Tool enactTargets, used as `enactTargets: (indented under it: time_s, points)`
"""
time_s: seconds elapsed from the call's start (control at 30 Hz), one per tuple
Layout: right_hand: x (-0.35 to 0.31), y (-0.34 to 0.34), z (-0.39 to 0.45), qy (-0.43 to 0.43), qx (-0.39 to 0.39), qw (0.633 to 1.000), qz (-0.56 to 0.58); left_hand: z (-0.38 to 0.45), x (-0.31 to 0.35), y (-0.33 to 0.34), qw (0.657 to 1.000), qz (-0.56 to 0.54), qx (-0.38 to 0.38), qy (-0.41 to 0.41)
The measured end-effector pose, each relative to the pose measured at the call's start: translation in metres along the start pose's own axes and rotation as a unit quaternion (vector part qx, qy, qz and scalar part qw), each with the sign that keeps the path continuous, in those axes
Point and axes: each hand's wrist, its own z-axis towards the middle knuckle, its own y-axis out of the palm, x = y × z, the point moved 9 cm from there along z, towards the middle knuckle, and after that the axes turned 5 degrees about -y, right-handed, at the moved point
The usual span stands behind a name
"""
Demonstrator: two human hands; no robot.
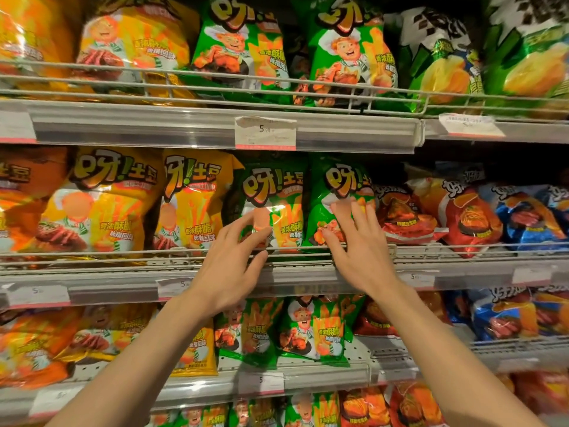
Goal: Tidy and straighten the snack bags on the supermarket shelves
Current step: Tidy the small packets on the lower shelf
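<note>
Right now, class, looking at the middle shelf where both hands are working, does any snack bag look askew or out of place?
Yes. The right-hand green bag under the right hand leans left, its top tipping toward the neighbouring green bag that the left hand touches. The red bag beside it slumps lower than the row.

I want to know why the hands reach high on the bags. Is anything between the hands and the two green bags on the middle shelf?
Yes: the shelf's wire rail crosses the bags' lower part. Above it, the left hand and right hand have fingers on the left green bag and right green bag.
</note>
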Motion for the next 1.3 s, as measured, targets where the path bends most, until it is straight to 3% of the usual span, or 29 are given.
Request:
enactTargets:
  time_s: [0.33, 0.5, 0.67, 0.83, 1.0, 1.1, 1.3]
  points:
    - [0.001, 0.001, -0.003, -0.037, -0.022, 0.998, -0.041, -0.001, 0.000, -0.003, 0.998, -0.053, -0.024, -0.022]
    - [-0.008, -0.019, -0.020, 0.021, 0.027, 0.995, 0.095, -0.011, -0.003, -0.023, 0.984, -0.160, 0.035, -0.072]
    - [-0.007, -0.040, -0.057, 0.112, 0.112, 0.963, 0.219, -0.042, -0.021, -0.028, 0.945, -0.295, 0.087, -0.111]
    - [-0.006, -0.002, -0.094, 0.214, 0.006, 0.894, 0.394, -0.068, -0.047, -0.033, 0.910, -0.367, 0.133, -0.142]
    - [-0.029, 0.013, -0.108, 0.310, -0.043, 0.845, 0.434, -0.075, -0.062, -0.061, 0.881, -0.403, 0.081, -0.234]
    - [-0.056, -0.019, -0.101, 0.314, -0.077, 0.870, 0.372, -0.073, -0.053, -0.098, 0.868, -0.408, 0.052, -0.279]
    - [-0.109, -0.122, -0.082, 0.377, -0.064, 0.819, 0.429, -0.067, -0.001, -0.196, 0.835, -0.426, 0.036, -0.345]
